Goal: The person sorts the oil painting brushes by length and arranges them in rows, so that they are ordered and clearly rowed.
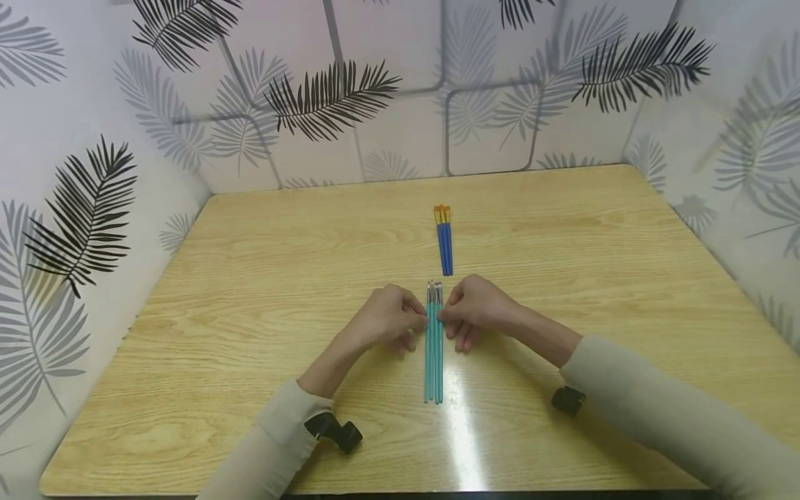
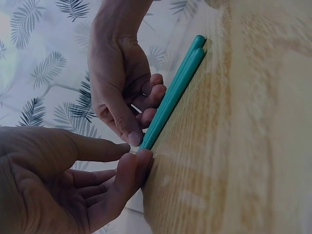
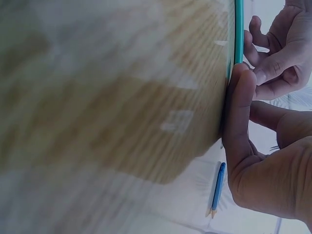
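Several teal-handled paintbrushes [image 1: 433, 354] lie side by side on the wooden table, their metal ends pointing away from me. At their left edge, near the metal ends, the fingertips of my left hand [image 1: 392, 318] touch the bundle. My right hand [image 1: 478, 309] touches the opposite edge at about the same height, so the brushes lie between the two hands. In the left wrist view, the teal handles [image 2: 175, 90] lie flat on the table beyond the fingertips. The right wrist view shows a teal handle [image 3: 239, 31] beside the fingertips; the bristles are hidden there.
Several blue-handled paintbrushes [image 1: 445, 243] with orange bristles lie together just beyond the teal ones. The wooden table [image 1: 281, 257] meets leaf-patterned walls [image 1: 375, 111] at the back and sides. A black wrist camera [image 1: 337, 432] sits at the left cuff, another [image 1: 567, 401] at the right.
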Tool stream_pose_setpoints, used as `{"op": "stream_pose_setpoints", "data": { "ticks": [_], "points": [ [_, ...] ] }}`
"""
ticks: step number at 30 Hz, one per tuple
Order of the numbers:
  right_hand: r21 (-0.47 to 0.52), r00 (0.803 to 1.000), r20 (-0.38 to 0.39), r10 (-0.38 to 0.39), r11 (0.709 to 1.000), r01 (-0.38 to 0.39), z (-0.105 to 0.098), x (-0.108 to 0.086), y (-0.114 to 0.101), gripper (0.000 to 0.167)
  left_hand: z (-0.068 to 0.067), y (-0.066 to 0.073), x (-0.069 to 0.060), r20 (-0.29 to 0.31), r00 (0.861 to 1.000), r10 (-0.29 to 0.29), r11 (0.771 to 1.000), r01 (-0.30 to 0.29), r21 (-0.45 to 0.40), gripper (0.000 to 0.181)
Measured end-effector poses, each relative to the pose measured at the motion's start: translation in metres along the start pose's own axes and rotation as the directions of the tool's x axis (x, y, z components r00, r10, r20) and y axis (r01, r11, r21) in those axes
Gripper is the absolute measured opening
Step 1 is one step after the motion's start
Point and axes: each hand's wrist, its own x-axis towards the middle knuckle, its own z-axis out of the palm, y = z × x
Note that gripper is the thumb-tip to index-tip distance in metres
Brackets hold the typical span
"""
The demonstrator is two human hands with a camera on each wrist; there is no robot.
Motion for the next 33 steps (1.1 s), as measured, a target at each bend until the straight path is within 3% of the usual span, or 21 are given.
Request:
{"op": "stream_pose_setpoints", "data": {
  "ticks": [25, 33],
  "points": [
    [0.079, 0.999, 0.021, -0.026, 0.997, 0.024, -0.007, -0.005, 0.006, 0.019, -0.002, 0.002, -0.003, 0.014, 1.0, 0.019, 1.0, -0.018, -0.011, 0.015],
    [-0.005, 0.998, -0.038, -0.049, 0.999, 0.049, -0.019, -0.015, 0.005, 0.032, -0.007, 0.002, -0.007, 0.007, 0.999, 0.035, 0.999, -0.034, -0.007, 0.017]
  ]
}}
